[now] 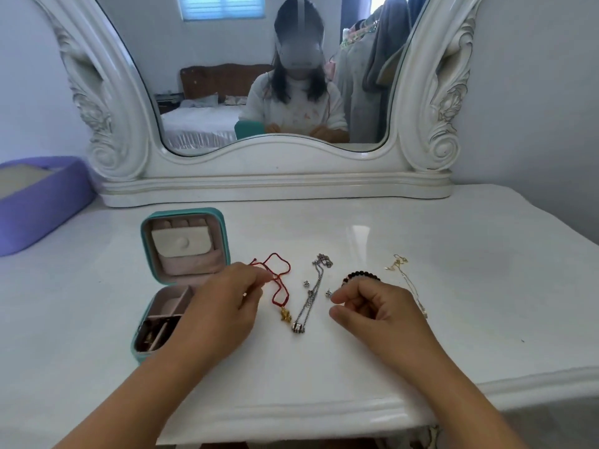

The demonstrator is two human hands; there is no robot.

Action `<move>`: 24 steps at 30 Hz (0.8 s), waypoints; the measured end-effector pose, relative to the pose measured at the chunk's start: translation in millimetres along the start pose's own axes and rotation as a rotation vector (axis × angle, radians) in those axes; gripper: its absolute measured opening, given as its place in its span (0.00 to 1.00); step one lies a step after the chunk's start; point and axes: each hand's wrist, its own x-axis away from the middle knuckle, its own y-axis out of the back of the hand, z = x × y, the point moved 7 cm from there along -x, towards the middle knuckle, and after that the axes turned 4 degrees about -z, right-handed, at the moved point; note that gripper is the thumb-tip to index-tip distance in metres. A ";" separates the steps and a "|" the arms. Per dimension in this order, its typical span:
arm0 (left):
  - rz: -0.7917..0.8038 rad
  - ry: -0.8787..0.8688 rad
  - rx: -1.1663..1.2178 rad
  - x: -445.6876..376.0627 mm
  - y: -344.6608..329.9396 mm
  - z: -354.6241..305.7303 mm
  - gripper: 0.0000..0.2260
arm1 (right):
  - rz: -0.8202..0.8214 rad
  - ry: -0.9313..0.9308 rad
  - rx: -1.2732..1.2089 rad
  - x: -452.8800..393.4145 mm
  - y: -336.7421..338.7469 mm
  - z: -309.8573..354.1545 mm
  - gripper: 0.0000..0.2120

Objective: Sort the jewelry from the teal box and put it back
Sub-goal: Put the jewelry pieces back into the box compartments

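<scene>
While the left hand (223, 306) pinches the red cord necklace (278, 280) beside the open teal box (181, 280) and the right hand (372, 306) curls its fingers, seemingly empty, near an earring (328, 293), the chains on the worktop (421, 238) could tangle if dragged.

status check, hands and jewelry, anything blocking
Left hand pinching red cord necklace; right hand curled, empty. Teal box open, silver chain and bead bracelet laid out. Nothing blocking.
</scene>
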 end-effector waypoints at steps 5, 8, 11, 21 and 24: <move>-0.080 -0.127 -0.116 11.5 -1.7 4.2 0.14 | 0.046 -0.004 0.060 0.7 -30.0 1.6 0.05; -0.041 -0.132 -0.174 8.6 -0.7 12.6 0.11 | 0.028 -0.002 0.089 -2.1 -35.2 1.3 0.05; 0.001 -0.158 -0.239 4.6 2.3 19.7 0.09 | 0.005 -0.015 0.076 -3.1 -33.6 -0.1 0.05; 0.116 -0.307 -0.044 11.5 -33.5 -0.9 0.20 | -0.138 -0.079 -0.024 -1.1 -21.0 -8.8 0.07; 0.039 -0.177 0.000 11.2 -28.3 11.5 0.23 | -0.202 -0.110 -0.055 0.4 -15.4 -12.6 0.06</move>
